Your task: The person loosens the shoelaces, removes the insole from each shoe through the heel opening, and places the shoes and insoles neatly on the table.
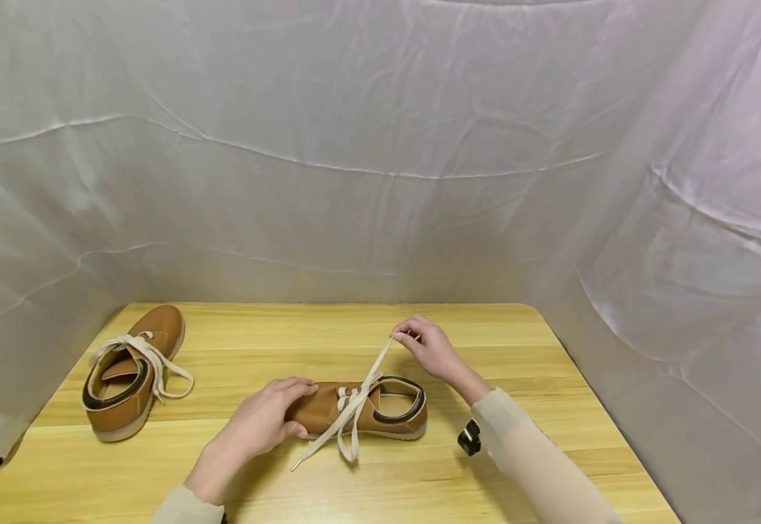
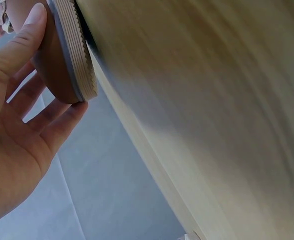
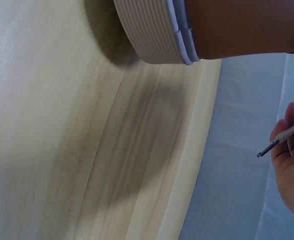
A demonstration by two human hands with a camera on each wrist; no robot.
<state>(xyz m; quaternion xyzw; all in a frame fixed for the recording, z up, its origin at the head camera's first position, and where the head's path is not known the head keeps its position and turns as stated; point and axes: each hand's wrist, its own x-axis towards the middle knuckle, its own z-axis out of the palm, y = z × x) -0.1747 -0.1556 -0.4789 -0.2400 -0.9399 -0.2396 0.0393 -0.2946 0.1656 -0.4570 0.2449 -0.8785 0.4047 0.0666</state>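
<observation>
A brown shoe (image 1: pixel 328 405) lies in the middle of the table, its toe to the left and its heel to the right. My left hand (image 1: pixel 258 422) grips the toe, thumb on the near side and fingers on the far side; the left wrist view shows the thumb against the brown upper (image 2: pixel 49 65) above the ridged sole. My right hand (image 1: pixel 429 348) pinches one end of the cream shoelace (image 1: pixel 381 356), drawn taut up and away from the shoe. In the right wrist view, the lace's metal tip (image 3: pixel 268 148) pokes out from the fingers. A loop and another lace end hang over the near side.
A second brown shoe (image 1: pixel 132 397) with a tied cream lace stands at the table's left side, toe pointing away. Grey fabric (image 1: pixel 367 225) hangs behind and beside the wooden table (image 1: pixel 511 342). A small black device (image 1: pixel 469 438) is at my right wrist.
</observation>
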